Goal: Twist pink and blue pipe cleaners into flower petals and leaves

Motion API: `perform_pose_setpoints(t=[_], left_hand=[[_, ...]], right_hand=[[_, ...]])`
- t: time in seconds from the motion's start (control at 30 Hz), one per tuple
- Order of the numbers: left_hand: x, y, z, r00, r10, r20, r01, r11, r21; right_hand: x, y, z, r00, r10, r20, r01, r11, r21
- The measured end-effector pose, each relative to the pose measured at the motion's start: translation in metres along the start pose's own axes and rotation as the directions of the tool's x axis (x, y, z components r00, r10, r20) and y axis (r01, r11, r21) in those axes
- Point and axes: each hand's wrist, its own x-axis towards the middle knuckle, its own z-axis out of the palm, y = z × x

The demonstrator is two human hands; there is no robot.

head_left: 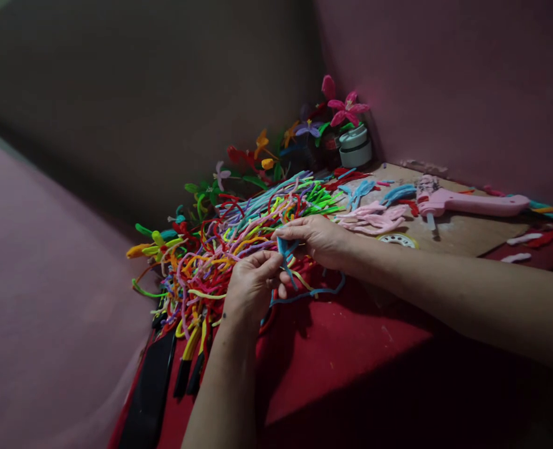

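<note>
My left hand (pixel 254 280) and my right hand (pixel 318 240) meet above the red table, just in front of a heap of pipe cleaners (pixel 220 249). Between them is a blue pipe cleaner (pixel 286 252), bent into a narrow folded shape. The fingertips of my left hand pinch its lower part. Thumb and fingers of my right hand close on its upper end. A loose length of blue pipe cleaner (pixel 329 290) curves over the table below my right wrist; whether it joins the held piece I cannot tell.
A pink glue gun (pixel 473 202) lies on a brown board (pixel 454 240) at right, near pink petal shapes (pixel 374 218) and a round tape roll (pixel 398 240). Pipe-cleaner flowers (pixel 349 110) stand at the back by a grey-white container (pixel 356 148). A black phone-like slab (pixel 148 390) lies front left.
</note>
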Motion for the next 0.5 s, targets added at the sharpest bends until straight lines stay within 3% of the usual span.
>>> perform_pose_setpoints(t=[0.2, 0.5], left_hand=[[-0.003, 0.006, -0.003, 0.995, -0.011, 0.1, 0.009, 1.0, 0.012], [-0.008, 0.019, -0.021, 1.0, 0.01, 0.02, -0.016, 0.953, 0.302]], right_hand=[[0.001, -0.004, 0.001, 0.991, 0.08, -0.108, -0.069, 0.992, 0.108], [0.005, 0.003, -0.001, 0.991, -0.018, -0.133, 0.024, 0.999, 0.038]])
